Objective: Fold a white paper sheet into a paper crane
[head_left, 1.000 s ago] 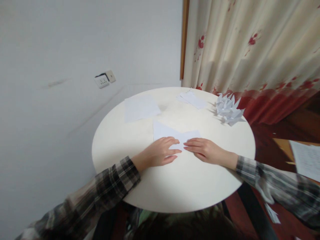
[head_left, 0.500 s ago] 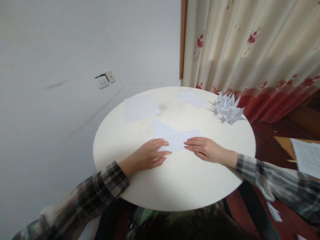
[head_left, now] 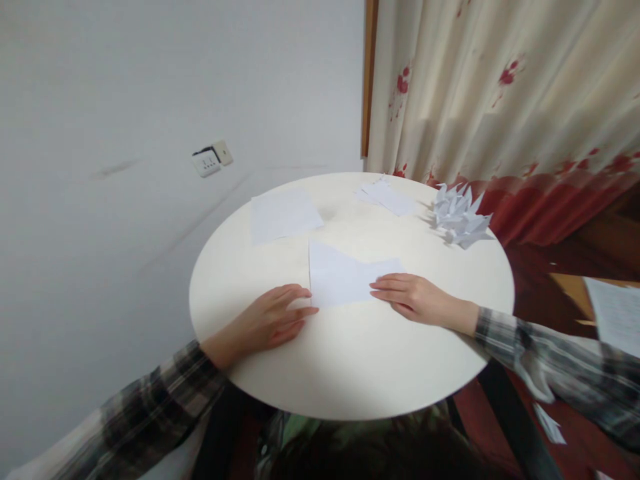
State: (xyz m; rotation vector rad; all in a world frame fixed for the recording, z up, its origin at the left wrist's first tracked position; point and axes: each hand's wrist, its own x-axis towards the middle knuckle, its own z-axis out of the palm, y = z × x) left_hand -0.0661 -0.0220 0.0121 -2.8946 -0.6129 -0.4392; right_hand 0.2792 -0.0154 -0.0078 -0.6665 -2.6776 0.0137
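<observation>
1. Head view: the left hand [head_left: 267, 322] lies flat on the table [head_left: 350, 373], palm down, fingers stretched out and close together, holding nothing.
2. Its fingertips [head_left: 306, 311] reach the lower left corner of the folded paper [head_left: 343, 280]; whether they touch the edge or stop just short, I cannot tell.
3. The right hand [head_left: 413, 300] also lies flat with open fingers, clasping nothing. Its fingers [head_left: 387, 288] rest on the paper's lower right corner.
4. The paper is white and lies flat near the table's middle, between the two hands. Its left side is taller, and the top edge slopes down towards the right.
5. Both forearms wear plaid sleeves [head_left: 540, 353] and come in from the near edge of the table.
6. Farther back on the left lies a flat white sheet [head_left: 283, 215], well apart from the paper.
7. At the far edge sit a few small paper scraps [head_left: 384, 197].
8. To their right, by the rim, is a heap of white origami [head_left: 457, 215] with pointed tips.
9. Behind the round table stand a grey wall [head_left: 150, 100] with a socket [head_left: 212, 159] and a cream curtain [head_left: 500, 100] with red flowers.
</observation>
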